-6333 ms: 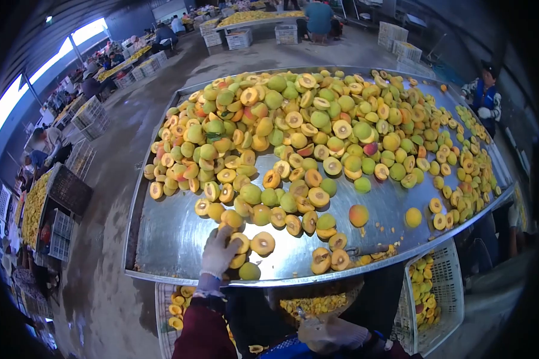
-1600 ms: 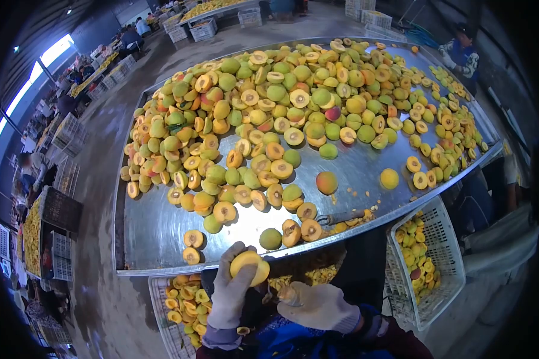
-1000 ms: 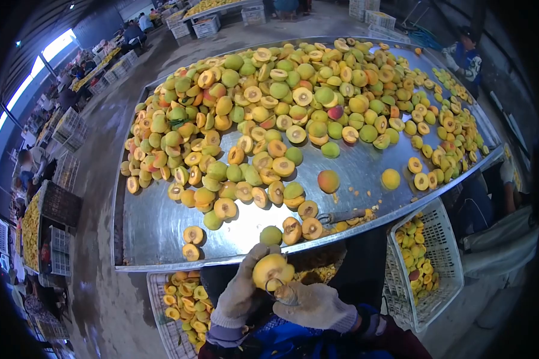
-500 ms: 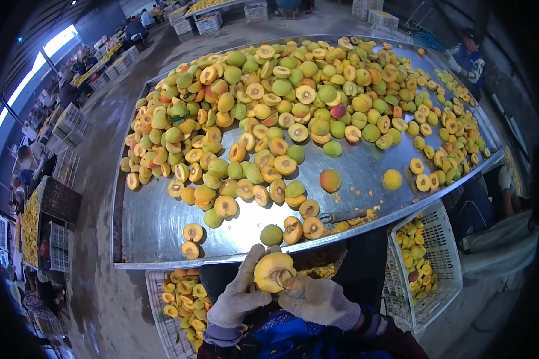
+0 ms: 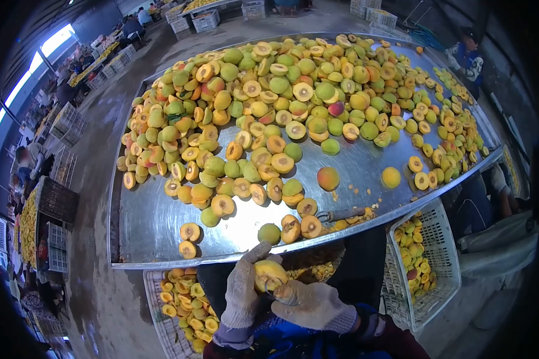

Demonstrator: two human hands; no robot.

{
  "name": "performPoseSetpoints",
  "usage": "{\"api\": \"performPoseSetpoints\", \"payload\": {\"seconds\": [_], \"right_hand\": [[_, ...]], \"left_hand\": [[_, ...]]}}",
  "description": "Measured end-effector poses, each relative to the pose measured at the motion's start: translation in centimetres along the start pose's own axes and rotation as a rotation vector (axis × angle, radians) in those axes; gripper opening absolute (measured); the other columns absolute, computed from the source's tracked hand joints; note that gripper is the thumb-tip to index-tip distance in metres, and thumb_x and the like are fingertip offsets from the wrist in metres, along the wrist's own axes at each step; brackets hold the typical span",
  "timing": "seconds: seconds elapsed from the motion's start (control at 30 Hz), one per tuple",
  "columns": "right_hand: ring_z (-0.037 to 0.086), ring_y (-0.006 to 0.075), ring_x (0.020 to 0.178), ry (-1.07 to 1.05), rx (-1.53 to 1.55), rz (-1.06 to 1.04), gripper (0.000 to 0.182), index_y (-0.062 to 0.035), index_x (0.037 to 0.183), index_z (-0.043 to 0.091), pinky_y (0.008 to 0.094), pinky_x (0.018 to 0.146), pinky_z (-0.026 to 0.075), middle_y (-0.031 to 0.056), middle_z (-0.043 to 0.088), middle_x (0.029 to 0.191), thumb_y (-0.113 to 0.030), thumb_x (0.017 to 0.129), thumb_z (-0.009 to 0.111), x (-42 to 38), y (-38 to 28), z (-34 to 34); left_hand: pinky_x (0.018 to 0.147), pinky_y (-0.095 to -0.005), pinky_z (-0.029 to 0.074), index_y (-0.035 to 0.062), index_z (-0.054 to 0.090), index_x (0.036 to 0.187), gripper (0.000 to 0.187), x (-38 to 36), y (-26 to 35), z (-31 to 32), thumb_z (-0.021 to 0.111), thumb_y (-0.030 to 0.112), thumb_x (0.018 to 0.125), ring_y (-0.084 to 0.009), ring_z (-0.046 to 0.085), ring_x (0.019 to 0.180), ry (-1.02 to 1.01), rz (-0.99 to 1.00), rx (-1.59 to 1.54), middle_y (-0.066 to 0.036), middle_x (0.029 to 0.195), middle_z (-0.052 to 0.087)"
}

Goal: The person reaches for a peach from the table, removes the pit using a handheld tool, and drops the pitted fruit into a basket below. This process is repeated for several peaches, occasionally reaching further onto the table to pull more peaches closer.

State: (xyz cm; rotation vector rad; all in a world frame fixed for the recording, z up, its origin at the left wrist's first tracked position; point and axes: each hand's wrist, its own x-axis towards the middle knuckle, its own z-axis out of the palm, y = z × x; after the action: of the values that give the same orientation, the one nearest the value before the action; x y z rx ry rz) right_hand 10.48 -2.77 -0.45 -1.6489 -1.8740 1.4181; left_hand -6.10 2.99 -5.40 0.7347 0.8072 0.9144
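Note:
My left hand (image 5: 243, 290), in a knitted glove, is closed around a yellow peach half (image 5: 270, 275) just below the metal table's front edge. In my gloved right hand (image 5: 321, 306) is a pitting tool (image 5: 286, 294); its thick handle end shows, and its metal tip meets the peach flesh. Close above my hands, on the table (image 5: 156, 230), lie a green whole peach (image 5: 269, 233) and cut halves (image 5: 311, 227). A second wooden-handled tool (image 5: 344, 214) with a metal loop rests near the edge.
A large heap of whole and halved peaches (image 5: 263, 107) covers the table's far side. Crates of peach halves stand below, one at left (image 5: 153, 299) and one at right (image 5: 443, 263). Another person (image 5: 467, 60) is at the table's far right corner; more people work in the left background.
The peach half has turned in my left hand, so its cut face shows less. My right hand has shifted slightly left and down with the tool. The view has moved a little.

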Motion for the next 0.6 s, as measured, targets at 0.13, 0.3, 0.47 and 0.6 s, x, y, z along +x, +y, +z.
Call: {"api": "performPoseSetpoints", "payload": {"seconds": [0.13,0.3,0.47,0.6], "right_hand": [[0.067,0.0302,0.081,0.001,-0.001,0.112,0.04,-0.0106,0.114,0.056,0.039,0.067,0.057,0.0153,0.062,0.094,-0.043,0.091,0.055,0.3,-0.5,-0.1],[0.066,0.0301,0.084,0.013,-0.097,-0.165,0.038,-0.0108,0.113,0.055,0.0391,0.069,0.056,0.016,0.059,0.1,-0.043,0.092,0.053,0.4,1.1,0.7],[0.064,0.0294,0.088,-0.025,-0.024,-0.219,0.035,-0.0123,0.114,0.055,0.0396,0.071,0.056,0.0157,0.058,0.1,-0.041,0.094,0.051,0.1,0.3,-0.1],[0.065,0.0271,0.084,0.135,-0.188,-0.377,0.025,-0.0154,0.109,0.058,0.0371,0.069,0.057,0.0106,0.059,0.098,-0.033,0.092,0.054,0.0,1.2,1.1]], "left_hand": [[0.089,-0.0393,0.054,-0.0085,0.042,0.133,0.079,-0.7,1.7,1.7,0.05,0.058,0.093,-0.0313,0.062,0.107,0.036,0.133,0.152,-0.025,0.114,0.061],[0.094,-0.0447,0.052,-0.0089,0.04,0.134,0.09,-1.0,-0.2,0.8,0.063,0.061,0.083,-0.0367,0.058,0.114,0.026,0.127,0.044,-0.027,0.122,0.056],[0.098,-0.0412,0.048,-0.01,0.04,0.135,0.081,-1.6,-0.2,1.1,0.049,0.058,0.093,-0.0337,0.055,0.119,-0.004,0.182,0.096,-0.026,0.129,0.051],[0.097,-0.0409,0.048,-0.0093,0.041,0.134,0.078,-1.8,-1.1,1.4,0.049,0.058,0.094,-0.0321,0.057,0.116,0.063,0.237,0.11,-0.025,0.129,0.052]]}}
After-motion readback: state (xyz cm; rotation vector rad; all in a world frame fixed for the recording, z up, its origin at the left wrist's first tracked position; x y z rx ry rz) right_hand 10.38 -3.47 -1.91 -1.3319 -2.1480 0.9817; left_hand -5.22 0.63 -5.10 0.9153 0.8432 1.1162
